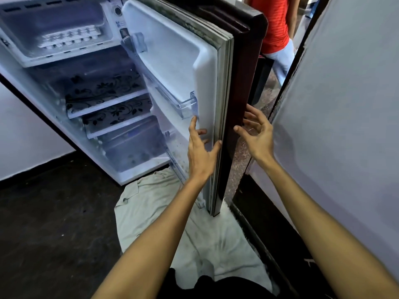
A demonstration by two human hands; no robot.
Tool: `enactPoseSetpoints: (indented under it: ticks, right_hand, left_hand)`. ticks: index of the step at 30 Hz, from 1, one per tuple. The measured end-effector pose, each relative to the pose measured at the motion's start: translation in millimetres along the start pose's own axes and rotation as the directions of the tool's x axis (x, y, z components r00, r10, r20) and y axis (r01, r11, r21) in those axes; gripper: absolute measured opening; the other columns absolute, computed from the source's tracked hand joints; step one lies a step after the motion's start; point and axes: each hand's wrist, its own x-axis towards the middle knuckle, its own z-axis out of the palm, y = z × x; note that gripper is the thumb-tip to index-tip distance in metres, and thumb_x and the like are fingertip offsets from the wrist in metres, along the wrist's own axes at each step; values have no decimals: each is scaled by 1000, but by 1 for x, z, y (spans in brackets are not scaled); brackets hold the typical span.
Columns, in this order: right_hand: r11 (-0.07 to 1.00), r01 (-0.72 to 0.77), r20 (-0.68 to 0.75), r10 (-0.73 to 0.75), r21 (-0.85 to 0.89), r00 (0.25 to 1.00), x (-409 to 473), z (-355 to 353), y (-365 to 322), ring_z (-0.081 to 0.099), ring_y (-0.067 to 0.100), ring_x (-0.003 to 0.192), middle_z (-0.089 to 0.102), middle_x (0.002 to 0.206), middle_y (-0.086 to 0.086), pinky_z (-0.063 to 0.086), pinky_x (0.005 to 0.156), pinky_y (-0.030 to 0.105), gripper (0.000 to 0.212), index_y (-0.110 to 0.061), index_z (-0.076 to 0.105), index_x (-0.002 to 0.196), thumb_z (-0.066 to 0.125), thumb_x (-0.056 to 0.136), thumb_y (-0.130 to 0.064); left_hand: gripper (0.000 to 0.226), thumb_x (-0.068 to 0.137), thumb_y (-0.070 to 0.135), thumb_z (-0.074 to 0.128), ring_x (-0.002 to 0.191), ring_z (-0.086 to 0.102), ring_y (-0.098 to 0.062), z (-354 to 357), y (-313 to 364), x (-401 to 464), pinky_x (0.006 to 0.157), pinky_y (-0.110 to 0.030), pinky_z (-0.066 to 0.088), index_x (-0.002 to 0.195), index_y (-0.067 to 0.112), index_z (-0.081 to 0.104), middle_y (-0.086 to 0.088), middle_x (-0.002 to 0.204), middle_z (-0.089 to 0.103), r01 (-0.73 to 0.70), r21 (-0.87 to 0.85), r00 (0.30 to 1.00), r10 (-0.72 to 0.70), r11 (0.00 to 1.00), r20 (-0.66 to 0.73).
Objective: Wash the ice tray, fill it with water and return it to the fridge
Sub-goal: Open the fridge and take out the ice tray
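The fridge (32, 87) stands open at the upper left. A white ice tray (69, 38) lies in the freezer compartment at its top. The fridge door (179, 61) is swung wide, its edge toward me. My left hand (200, 152) rests on the inner edge of the door, fingers on the white liner and thumb on the gasket. My right hand (257, 134) hovers with spread fingers beside the dark outer face of the door, holding nothing.
Two shelves with black floral mats (105, 91) and a clear drawer (133, 145) fill the fridge. A pale cloth (194, 234) lies on the dark floor below the door. A white wall (345, 126) stands at the right. A person in a red shirt (274, 24) stands behind the door.
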Motion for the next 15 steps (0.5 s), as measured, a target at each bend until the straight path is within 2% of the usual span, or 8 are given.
enactPoseSetpoints:
  ticks: [2, 5, 10, 13, 15]
  right_hand:
    - [1000, -8, -11, 8, -14, 1000, 3, -3, 1, 57, 0, 104, 58, 114, -6, 50, 80, 12, 60, -16, 50, 133, 71, 79, -2]
    - [999, -3, -15, 3, -41, 1000, 8, -8, 3, 58, 12, 108, 57, 116, -1, 51, 80, 13, 60, -18, 49, 134, 71, 80, -4]
    - [997, -7, -34, 4, -76, 999, 12, -11, 9, 59, 20, 110, 58, 119, 4, 53, 90, 27, 60, -23, 50, 133, 72, 80, -8]
    - [995, -12, -76, 5, -96, 997, 10, -9, 12, 60, 16, 107, 59, 121, 5, 53, 86, 22, 56, -22, 52, 131, 72, 80, -10]
    - [995, -16, -162, 0, -96, 987, 5, -4, 13, 62, 14, 101, 61, 119, 3, 54, 81, 21, 49, -22, 56, 126, 72, 81, -13]
  left_hand:
    - [89, 83, 14, 72, 105, 61, -18, 3, 1, 2, 90, -41, 52, 148, 27, 13, 0, 114, 52, -11, 15, 1000, 11, 1000, 22]
    - [89, 82, 15, 72, 106, 59, -15, 6, 2, 5, 91, -38, 50, 148, 27, 13, 3, 113, 51, -15, 34, 999, 14, 999, 45]
    - [91, 82, 15, 72, 109, 55, -15, 7, 2, 6, 93, -33, 47, 149, 27, 12, 2, 114, 50, -27, 21, 996, 26, 999, 87]
    - [91, 81, 16, 73, 110, 54, -14, 5, 0, 6, 94, -30, 45, 149, 26, 13, 2, 116, 51, -40, 15, 994, 38, 999, 104]
    - [89, 82, 18, 73, 113, 55, -16, 3, 0, 5, 95, -30, 45, 149, 26, 14, 0, 119, 52, -40, 6, 994, 39, 999, 102]
